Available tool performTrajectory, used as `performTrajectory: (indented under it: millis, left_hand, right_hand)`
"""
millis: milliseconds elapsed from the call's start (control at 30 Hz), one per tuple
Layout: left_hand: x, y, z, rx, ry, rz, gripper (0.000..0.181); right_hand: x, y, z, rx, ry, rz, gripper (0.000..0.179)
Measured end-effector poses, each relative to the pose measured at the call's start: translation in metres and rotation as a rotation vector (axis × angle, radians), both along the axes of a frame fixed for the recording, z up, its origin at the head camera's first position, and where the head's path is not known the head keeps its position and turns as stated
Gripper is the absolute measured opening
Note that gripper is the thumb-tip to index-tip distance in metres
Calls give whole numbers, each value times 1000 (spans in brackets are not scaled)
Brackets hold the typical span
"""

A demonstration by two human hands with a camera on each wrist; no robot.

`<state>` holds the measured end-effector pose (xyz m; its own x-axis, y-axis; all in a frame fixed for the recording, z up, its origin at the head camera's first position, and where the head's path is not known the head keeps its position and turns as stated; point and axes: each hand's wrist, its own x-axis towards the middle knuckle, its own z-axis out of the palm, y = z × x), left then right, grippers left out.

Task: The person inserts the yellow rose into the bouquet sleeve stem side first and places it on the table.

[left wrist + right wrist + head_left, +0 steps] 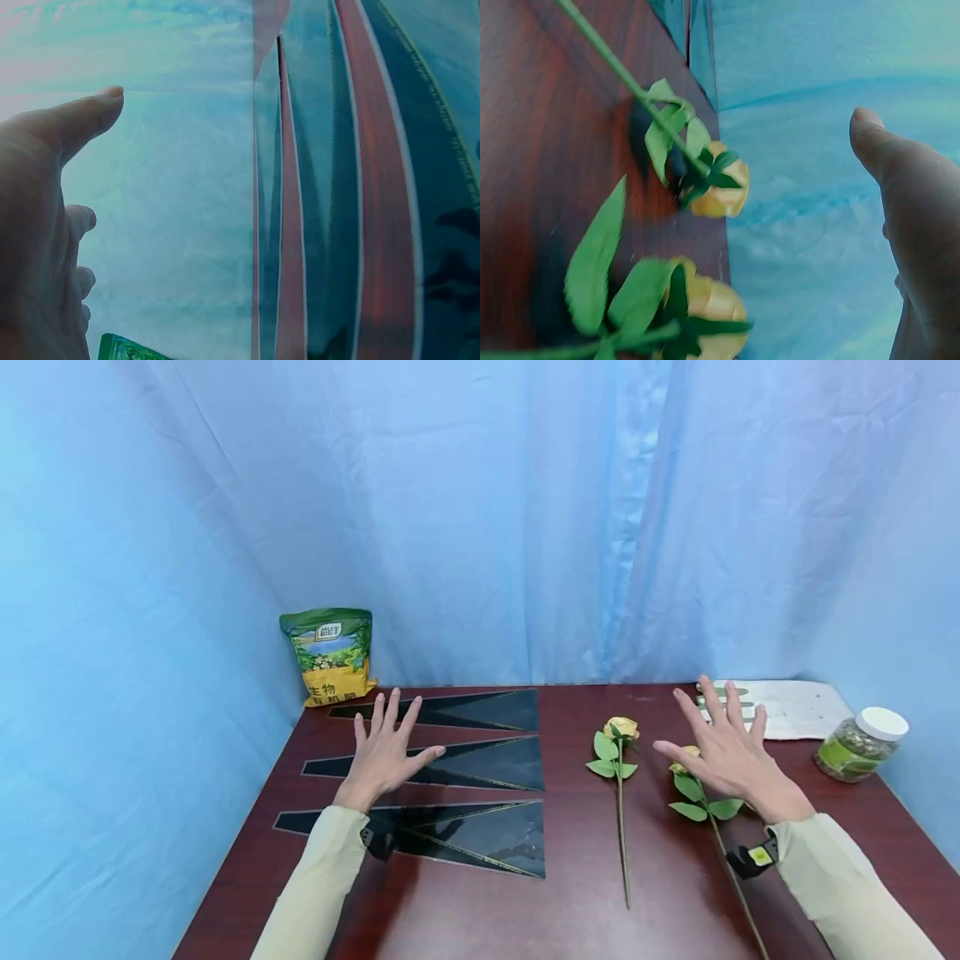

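Note:
My left hand hovers with fingers spread over dark, pointed flower-wrapping sleeves laid in three rows on the table. In the left wrist view, the left thumb stands apart from the fingertips, and nothing is held. Over on the right, my right hand is also spread, above a yellow rose whose bloom it partly hides. A second yellow rose lies to its left, stem toward me. Both blooms appear in the right wrist view, near the extended right thumb.
A green and yellow fertilizer bag stands at the back left corner. White gloves with green stripes lie at the back right, beside a clear jar with a white lid. Blue curtains enclose the dark red table at the back and sides.

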<state>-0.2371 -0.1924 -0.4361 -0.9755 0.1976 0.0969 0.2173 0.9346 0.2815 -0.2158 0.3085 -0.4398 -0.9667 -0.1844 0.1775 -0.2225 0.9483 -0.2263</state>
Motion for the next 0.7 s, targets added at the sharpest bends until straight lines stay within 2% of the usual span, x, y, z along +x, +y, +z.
performTrajectory:
  millis: [333, 600, 700]
  left_hand:
    - [-21, 9, 10, -36, -9, -17, 95]
    - [-35, 18, 7, -8, -46, -25, 94]
    - [-40, 21, 5, -5, -41, -29, 94]
  right_hand:
    - [-29, -37, 9, -21, -35, 53, 91]
    - [-47, -63, 8, -29, -77, 82, 92]
    - [-54, -73, 6, -32, -97, 88, 93]
